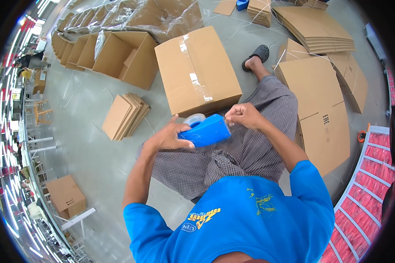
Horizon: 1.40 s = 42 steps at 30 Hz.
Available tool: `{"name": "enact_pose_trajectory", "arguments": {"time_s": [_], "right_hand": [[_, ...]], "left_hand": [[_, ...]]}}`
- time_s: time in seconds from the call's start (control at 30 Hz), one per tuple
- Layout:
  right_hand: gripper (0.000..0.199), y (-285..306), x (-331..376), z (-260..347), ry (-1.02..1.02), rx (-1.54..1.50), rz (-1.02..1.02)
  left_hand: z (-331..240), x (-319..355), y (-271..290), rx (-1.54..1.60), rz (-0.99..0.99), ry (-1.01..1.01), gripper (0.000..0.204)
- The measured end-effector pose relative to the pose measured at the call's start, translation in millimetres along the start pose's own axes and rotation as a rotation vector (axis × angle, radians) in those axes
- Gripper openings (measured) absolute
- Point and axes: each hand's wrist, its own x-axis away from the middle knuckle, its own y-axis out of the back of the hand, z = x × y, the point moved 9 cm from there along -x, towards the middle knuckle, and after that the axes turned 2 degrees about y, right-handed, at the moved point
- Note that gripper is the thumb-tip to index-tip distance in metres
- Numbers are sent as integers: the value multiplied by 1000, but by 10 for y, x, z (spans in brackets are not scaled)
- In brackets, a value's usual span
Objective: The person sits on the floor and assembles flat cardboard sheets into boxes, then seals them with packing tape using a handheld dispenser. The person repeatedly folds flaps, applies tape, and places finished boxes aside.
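Observation:
My left hand [170, 136] is wrapped round a blue tape dispenser [206, 131], held over my lap. A roll of clear tape [194, 119] shows at its far side. At the dispenser's right end, my right hand [245, 116] has its thumb and fingertips pinched together; whatever lies between them is too small to make out. Just beyond both hands stands a closed cardboard box [197, 65], with a strip of clear tape [193, 72] running along the middle seam of its top.
Open cardboard boxes [123, 57], some with clear plastic, line the far left. A small stack of cardboard pieces [126, 117] lies left of the box. Flattened cartons [318, 105] are piled at right, near a rack of pink bundles [360, 201]. Loose white straps [237, 28] litter the floor.

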Motion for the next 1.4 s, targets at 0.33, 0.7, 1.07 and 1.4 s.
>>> {"name": "enact_pose_trajectory", "arguments": {"time_s": [0.33,0.7,1.07,1.4], "right_hand": [[21,1471,-77,-466,-114,-54,-255],[20,1812,-358,-902,-199,61,-435],[71,1523,-627,-1467,-484,181,-340],[32,1470,-343,-1081,-158,659,-712]], "left_hand": [[1258,557,755,-155,-171,417,45],[1217,164,725,-89,-228,470,51],[1484,56,615,-146,-173,489,62],[1548,86,658,-125,-200,510,59]]}}
